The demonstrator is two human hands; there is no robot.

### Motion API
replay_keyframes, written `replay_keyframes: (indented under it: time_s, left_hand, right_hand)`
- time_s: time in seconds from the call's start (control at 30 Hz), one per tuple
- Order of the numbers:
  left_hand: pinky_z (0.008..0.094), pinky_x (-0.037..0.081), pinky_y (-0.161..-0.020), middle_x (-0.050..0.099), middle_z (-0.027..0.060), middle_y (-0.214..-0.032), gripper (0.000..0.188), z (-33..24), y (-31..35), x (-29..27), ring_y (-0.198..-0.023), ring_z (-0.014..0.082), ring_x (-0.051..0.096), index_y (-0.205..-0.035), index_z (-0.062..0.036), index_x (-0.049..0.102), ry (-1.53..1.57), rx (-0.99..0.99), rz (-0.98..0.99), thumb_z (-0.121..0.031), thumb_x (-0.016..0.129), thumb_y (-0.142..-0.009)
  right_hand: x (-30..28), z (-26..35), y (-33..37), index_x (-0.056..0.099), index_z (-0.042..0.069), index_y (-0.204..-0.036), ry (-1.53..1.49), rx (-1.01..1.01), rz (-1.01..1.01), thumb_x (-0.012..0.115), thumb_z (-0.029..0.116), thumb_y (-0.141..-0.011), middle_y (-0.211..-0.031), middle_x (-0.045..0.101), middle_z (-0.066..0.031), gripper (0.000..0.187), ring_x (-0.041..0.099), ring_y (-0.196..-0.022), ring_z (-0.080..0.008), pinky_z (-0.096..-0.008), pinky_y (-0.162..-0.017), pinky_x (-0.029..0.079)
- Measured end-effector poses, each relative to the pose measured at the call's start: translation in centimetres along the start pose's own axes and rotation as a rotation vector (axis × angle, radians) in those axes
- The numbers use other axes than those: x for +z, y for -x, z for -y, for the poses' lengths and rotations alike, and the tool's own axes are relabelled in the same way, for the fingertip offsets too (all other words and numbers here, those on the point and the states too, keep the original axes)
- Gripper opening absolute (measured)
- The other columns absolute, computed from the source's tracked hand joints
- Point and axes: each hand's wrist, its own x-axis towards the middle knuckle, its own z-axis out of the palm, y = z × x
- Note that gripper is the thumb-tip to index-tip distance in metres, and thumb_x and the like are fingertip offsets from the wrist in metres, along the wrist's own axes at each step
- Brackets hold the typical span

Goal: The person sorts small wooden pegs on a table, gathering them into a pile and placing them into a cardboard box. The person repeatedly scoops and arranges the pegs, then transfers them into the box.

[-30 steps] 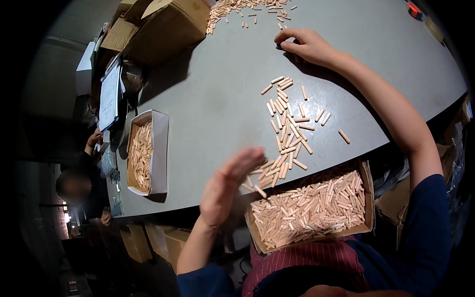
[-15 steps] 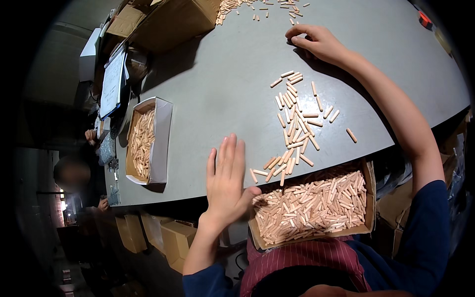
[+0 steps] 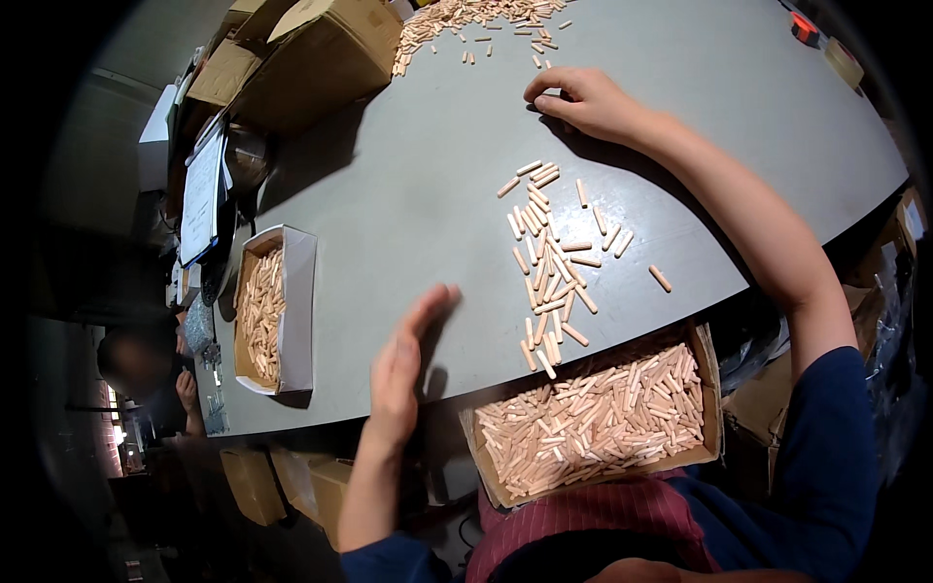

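My left hand is open and turned on its edge, fingers stretched out, just above the grey table near its front edge. It touches no dowels. To its right lies a loose strip of short wooden dowels, running from mid-table to the front edge. Below that edge, an open cardboard box full of the same dowels sits against my lap. My right hand rests farther out, beyond the strip, with its fingers curled and thumb close to the index finger. Whatever it may hold is hidden.
A long white-sided box of dowels stands at left. At the far edge lies a dowel heap beside a large carton. A clipboard leans at left. Another person's hand shows beyond the table's left end.
My left hand has turned from flat to edge-on and moved left, away from the dowels. Several dowels at the table's front edge are gone from there. My right hand stays curled.
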Motion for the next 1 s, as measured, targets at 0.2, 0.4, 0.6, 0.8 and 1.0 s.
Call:
replay_keyframes:
  time_s: [0.2, 0.4, 0.6, 0.8, 1.0]
  left_hand:
    - [0.0438, 0.023, -0.127, 0.044, 0.0206, -0.162, 0.061, 0.5, -10.1, -0.5, -0.155, 0.0345, 0.034, -0.157, 0.0002, 0.044, -0.607, 0.129, 0.04, -0.041, 0.044, -0.112]
    - [0.0388, 0.028, -0.123, 0.051, 0.0169, -0.158, 0.057, 0.2, -19.3, 2.6, -0.148, 0.0284, 0.043, -0.15, -0.0013, 0.055, -0.554, 0.256, 0.243, -0.039, 0.043, -0.11]
    - [0.0427, 0.034, -0.12, 0.067, 0.016, -0.138, 0.051, -0.4, -18.9, 4.3, -0.138, 0.033, 0.052, -0.133, -0.002, 0.07, -0.292, 0.304, 0.498, -0.038, 0.041, -0.11]
    - [0.0409, 0.042, -0.114, 0.067, 0.0193, -0.135, 0.051, -0.8, -13.7, 4.5, -0.127, 0.0282, 0.061, -0.131, 0.004, 0.069, -0.102, 0.174, 0.488, -0.033, 0.038, -0.111]
    - [0.0415, 0.042, -0.11, 0.071, 0.015, -0.13, 0.06, -1.7, -8.7, 4.7, -0.12, 0.0284, 0.066, -0.133, 0.0009, 0.068, -0.251, 0.235, 0.448, -0.04, 0.028, -0.114]
  right_hand:
    - [0.5, -0.1, -0.3, 0.07, 0.004, -0.121, -0.033, -0.038, -0.017, 0.064, 0.02, -0.103, -0.11, 0.074, -0.009, 0.025, 0.064, -0.066, -0.0151, -0.0309, -0.063, 0.054]
    - [0.7, -0.8, -0.3, 0.071, 0.003, -0.117, -0.021, -0.108, -0.035, 0.064, 0.019, -0.103, -0.109, 0.074, -0.008, 0.023, 0.064, -0.064, -0.0148, -0.0307, -0.062, 0.053]
    - [0.2, 0.4, -0.5, 0.074, 0.001, -0.109, -0.165, 0.062, 0.072, 0.064, 0.018, -0.101, -0.102, 0.073, -0.0077, 0.022, 0.065, -0.064, -0.0149, -0.0302, -0.062, 0.054]
    - [0.1, 0.0, -0.1, 0.077, 0.002, -0.108, -0.158, 0.036, 0.048, 0.064, 0.02, -0.096, -0.093, 0.074, -0.0111, 0.025, 0.071, -0.067, -0.0173, -0.0332, -0.066, 0.057]
    - [-0.2, 0.3, -0.3, 0.075, 0.002, -0.108, -0.101, 0.02, 0.07, 0.064, 0.019, -0.098, -0.101, 0.073, -0.0091, 0.023, 0.069, -0.067, -0.0168, -0.0319, -0.068, 0.056]
